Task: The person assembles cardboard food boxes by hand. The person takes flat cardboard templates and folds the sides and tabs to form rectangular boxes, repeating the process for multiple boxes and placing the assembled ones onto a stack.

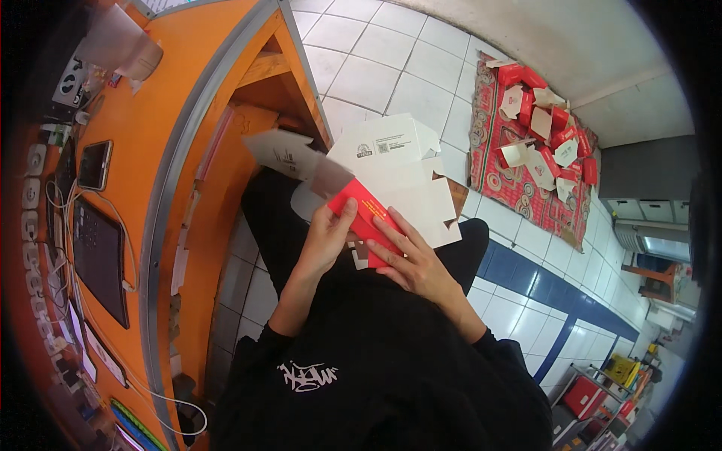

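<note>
Over my lap I hold a partly folded carton [365, 213], red on its outer panel and white-grey inside, with a loose flap standing up at its far left end. My left hand [325, 239] grips the near left side, thumb on top of the red panel and the other fingers mostly hidden. My right hand [418, 261] holds the right end, its fingers stretched across the red face and the thumb at the near edge. Beneath the carton, flat white carton blanks [406, 180] with cut tabs and small printing rest across my legs.
On my left stands an orange desk [180, 75] with a metal-edged top, bearing a phone [95, 165], a dark tablet [100, 259], cables and a translucent cup [124, 43]. At the far right, several folded red-and-white cartons [556, 143] lie piled on a patterned red mat [519, 197].
</note>
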`<action>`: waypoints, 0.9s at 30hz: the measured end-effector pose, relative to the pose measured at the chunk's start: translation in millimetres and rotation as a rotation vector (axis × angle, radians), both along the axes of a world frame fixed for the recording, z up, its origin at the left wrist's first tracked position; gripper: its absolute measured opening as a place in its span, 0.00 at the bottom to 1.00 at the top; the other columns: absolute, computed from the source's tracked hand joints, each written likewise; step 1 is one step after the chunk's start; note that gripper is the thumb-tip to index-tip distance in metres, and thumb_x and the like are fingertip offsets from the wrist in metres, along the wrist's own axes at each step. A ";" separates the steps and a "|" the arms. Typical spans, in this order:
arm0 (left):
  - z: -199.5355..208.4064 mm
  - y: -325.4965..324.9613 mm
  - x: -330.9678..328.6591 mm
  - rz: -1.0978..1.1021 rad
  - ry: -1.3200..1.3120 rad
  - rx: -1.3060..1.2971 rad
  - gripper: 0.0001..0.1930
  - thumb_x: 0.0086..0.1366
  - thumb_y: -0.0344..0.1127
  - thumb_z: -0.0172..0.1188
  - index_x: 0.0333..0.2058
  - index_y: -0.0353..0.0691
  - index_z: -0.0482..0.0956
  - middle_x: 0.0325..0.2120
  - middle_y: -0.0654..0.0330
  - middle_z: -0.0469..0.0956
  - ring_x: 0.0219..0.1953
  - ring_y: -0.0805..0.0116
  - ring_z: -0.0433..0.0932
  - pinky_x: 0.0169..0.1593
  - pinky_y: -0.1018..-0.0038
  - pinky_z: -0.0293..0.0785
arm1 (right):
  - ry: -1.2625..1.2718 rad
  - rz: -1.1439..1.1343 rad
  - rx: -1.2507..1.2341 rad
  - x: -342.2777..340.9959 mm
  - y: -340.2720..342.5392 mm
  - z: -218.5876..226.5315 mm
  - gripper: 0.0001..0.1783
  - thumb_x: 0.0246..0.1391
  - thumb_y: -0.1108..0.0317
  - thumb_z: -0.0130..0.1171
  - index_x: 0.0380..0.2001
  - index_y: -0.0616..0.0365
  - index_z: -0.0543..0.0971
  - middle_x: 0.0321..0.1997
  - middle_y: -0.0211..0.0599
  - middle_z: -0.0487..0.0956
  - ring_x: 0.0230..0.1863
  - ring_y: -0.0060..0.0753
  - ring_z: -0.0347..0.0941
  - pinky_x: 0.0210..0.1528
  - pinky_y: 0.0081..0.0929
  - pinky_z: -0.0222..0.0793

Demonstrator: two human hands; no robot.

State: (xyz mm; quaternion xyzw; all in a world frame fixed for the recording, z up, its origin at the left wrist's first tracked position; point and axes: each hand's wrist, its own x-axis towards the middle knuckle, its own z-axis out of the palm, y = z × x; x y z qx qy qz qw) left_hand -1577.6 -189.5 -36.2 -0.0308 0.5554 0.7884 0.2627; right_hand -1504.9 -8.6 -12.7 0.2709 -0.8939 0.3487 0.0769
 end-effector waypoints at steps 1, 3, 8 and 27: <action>2.8 4.1 1.9 0.002 -0.002 0.000 0.18 0.69 0.43 0.49 0.48 0.33 0.70 0.40 0.58 0.75 0.38 0.72 0.78 0.36 0.75 0.81 | 0.004 -0.019 -0.002 0.2 0.0 0.0 0.30 0.43 0.65 0.66 0.53 0.55 0.74 0.65 0.46 0.61 0.66 0.56 0.56 0.60 0.43 0.62; 8.6 14.6 6.8 0.064 -0.035 -0.034 0.20 0.70 0.46 0.47 0.47 0.33 0.70 0.38 0.57 0.75 0.36 0.72 0.78 0.35 0.76 0.81 | 0.027 -0.085 -0.019 1.6 -2.2 -8.5 0.30 0.42 0.66 0.66 0.53 0.54 0.74 0.65 0.48 0.61 0.65 0.57 0.56 0.60 0.44 0.62; -7.5 21.8 18.6 0.006 -0.082 0.015 0.18 0.71 0.48 0.44 0.49 0.40 0.68 0.39 0.60 0.75 0.37 0.73 0.78 0.37 0.75 0.79 | 0.105 -0.265 -0.030 2.3 -16.3 -26.1 0.30 0.42 0.68 0.66 0.53 0.53 0.74 0.64 0.50 0.62 0.63 0.58 0.59 0.58 0.45 0.63; 3.0 -16.6 57.6 -0.936 0.033 -0.181 0.13 0.61 0.36 0.63 0.38 0.32 0.76 0.31 0.61 0.78 0.32 0.80 0.74 0.35 0.79 0.73 | -0.334 0.108 0.046 -7.8 20.5 27.9 0.20 0.41 0.67 0.67 0.41 0.50 0.77 0.54 0.35 0.67 0.41 0.37 0.70 0.40 0.30 0.72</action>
